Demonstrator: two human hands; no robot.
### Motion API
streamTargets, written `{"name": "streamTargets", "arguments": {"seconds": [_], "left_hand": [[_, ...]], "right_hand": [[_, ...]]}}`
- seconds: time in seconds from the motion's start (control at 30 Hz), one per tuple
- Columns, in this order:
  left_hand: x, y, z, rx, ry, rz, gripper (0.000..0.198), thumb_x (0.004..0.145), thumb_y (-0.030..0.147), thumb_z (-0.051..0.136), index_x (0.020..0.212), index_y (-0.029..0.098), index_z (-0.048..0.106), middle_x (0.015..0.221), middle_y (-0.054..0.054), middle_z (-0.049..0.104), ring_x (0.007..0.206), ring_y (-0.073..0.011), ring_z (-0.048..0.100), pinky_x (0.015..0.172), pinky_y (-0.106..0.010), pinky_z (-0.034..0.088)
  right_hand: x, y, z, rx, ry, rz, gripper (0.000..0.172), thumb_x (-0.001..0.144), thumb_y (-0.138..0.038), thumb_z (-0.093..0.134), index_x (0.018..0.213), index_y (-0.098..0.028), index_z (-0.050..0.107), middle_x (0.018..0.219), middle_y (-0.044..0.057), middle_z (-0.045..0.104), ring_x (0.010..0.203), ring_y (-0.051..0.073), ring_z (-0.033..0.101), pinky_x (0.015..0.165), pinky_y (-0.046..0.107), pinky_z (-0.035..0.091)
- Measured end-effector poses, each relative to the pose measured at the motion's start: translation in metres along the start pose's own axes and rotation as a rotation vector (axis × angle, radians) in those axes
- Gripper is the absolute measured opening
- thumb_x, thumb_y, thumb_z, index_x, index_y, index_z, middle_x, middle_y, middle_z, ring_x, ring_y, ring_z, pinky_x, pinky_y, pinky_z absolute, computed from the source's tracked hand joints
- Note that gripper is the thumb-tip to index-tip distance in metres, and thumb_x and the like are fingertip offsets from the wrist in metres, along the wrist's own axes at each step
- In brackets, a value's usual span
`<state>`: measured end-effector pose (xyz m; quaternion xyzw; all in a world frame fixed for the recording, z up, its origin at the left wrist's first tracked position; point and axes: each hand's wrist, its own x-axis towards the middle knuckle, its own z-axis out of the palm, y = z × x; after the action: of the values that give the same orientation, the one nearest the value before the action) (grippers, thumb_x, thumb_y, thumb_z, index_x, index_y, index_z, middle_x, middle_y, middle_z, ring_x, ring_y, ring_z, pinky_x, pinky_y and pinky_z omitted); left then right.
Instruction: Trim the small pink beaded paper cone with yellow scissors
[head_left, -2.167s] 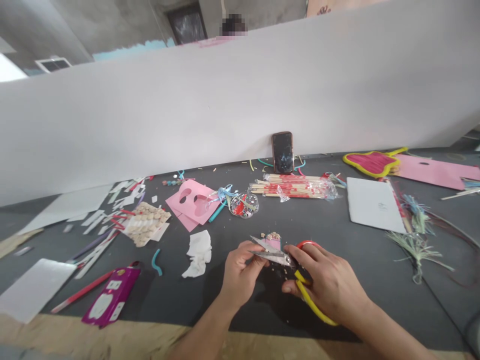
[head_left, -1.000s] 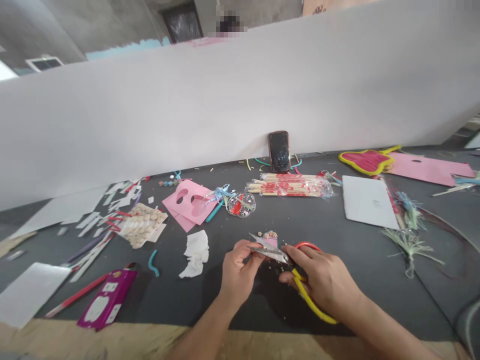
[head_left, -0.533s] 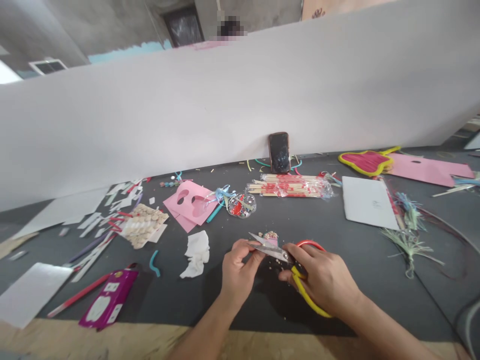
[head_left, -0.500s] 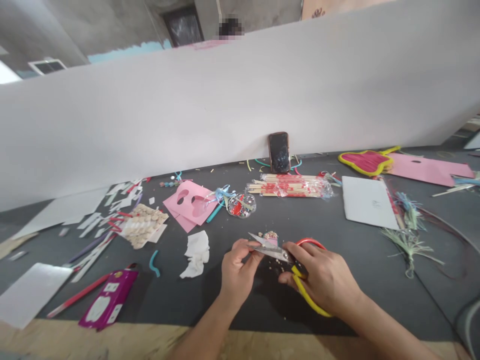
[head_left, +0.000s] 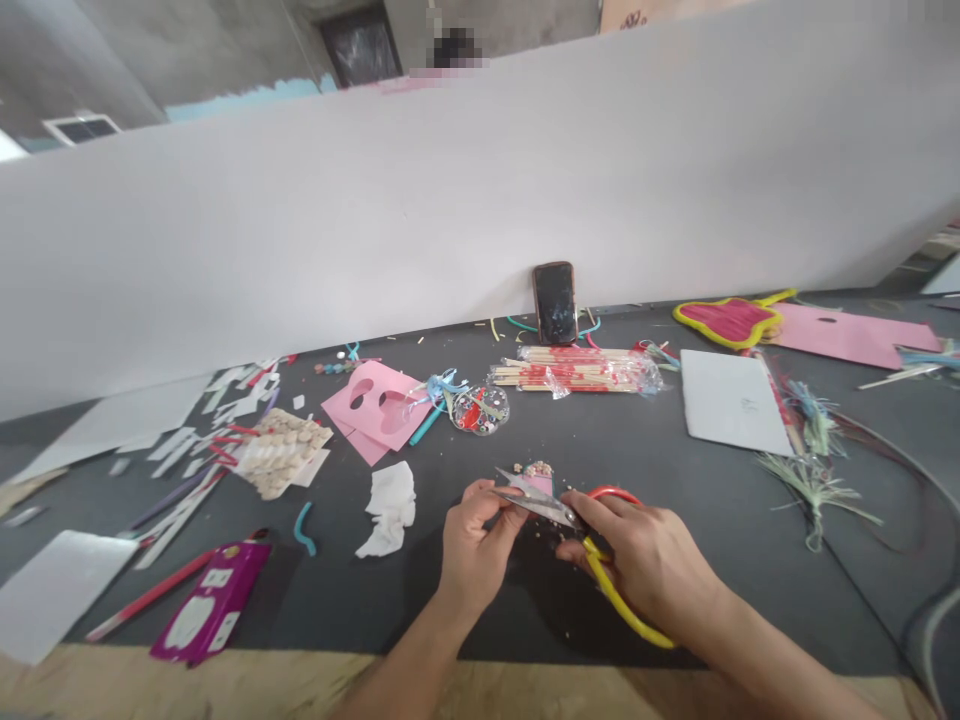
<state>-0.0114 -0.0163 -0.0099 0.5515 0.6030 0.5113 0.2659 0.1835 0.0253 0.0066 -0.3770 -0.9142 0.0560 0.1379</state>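
Observation:
My right hand (head_left: 651, 555) grips a pair of scissors (head_left: 546, 505) with one red and one yellow handle, the blades slightly apart and pointing left. My left hand (head_left: 480, 535) is pinched closed at the blade tips; whatever its fingers hold is too small or hidden to make out. Just beyond the blades lies a small pink piece (head_left: 541, 483) topped with tiny beads (head_left: 537, 467). A few loose beads are scattered on the dark tabletop around the scissors. A crumpled white tissue (head_left: 390, 508) lies to the left of my left hand.
A phone (head_left: 555, 303) leans on the white partition (head_left: 420, 210) behind wrapped wooden sticks (head_left: 577, 372). Pink cut card (head_left: 379, 405), a bead-filled plastic case (head_left: 480, 410) and a purple packet (head_left: 212, 600) lie leftward. A white card (head_left: 731, 402) and string tassels (head_left: 816, 490) lie right.
The scissors' yellow handle has swung a little downward and outward, so the handles stand wider apart. My left hand stays nearly still. The whole view has shifted slightly.

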Motion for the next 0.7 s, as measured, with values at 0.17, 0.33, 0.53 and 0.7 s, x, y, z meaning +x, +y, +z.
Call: {"name": "streamTargets", "arguments": {"seconds": [0.17,0.33,0.53,0.7], "left_hand": [[-0.001,0.003,0.000,-0.017,-0.015,-0.031,0.021,0.083,0.027,0.058,0.069,0.017,0.070,0.075,-0.004,0.069,0.074,-0.0169,0.062,0.069,-0.026,0.049],[0.000,0.002,0.002,0.004,0.035,-0.064,0.013,0.079,0.028,0.063,0.081,0.016,0.069,0.082,-0.005,0.071,0.078,-0.0181,0.065,0.075,-0.027,0.051],[0.000,-0.003,0.002,-0.007,0.055,-0.010,0.013,0.080,0.026,0.062,0.075,0.017,0.069,0.078,-0.005,0.070,0.076,-0.0179,0.065,0.072,-0.027,0.052],[0.000,-0.003,0.002,-0.009,0.047,0.036,0.013,0.081,0.025,0.061,0.074,0.017,0.069,0.079,-0.006,0.071,0.078,-0.0182,0.064,0.072,-0.027,0.051]], "right_hand": [[-0.001,0.000,0.002,-0.027,0.036,0.007,0.046,0.093,-0.053,0.033,0.109,-0.018,0.059,0.077,0.006,0.069,0.062,0.020,0.065,0.050,0.029,0.041],[0.002,0.001,0.001,-0.011,0.041,0.041,0.047,0.090,-0.056,0.039,0.110,-0.019,0.060,0.080,0.006,0.069,0.065,0.019,0.064,0.053,0.026,0.042],[0.004,-0.001,-0.006,-0.023,0.041,0.036,0.055,0.081,-0.064,0.047,0.113,-0.021,0.058,0.086,0.008,0.067,0.070,0.021,0.063,0.056,0.028,0.043],[0.005,-0.001,-0.008,-0.038,0.039,0.028,0.060,0.078,-0.068,0.048,0.114,-0.021,0.058,0.087,0.008,0.067,0.072,0.021,0.063,0.056,0.028,0.043]]}}
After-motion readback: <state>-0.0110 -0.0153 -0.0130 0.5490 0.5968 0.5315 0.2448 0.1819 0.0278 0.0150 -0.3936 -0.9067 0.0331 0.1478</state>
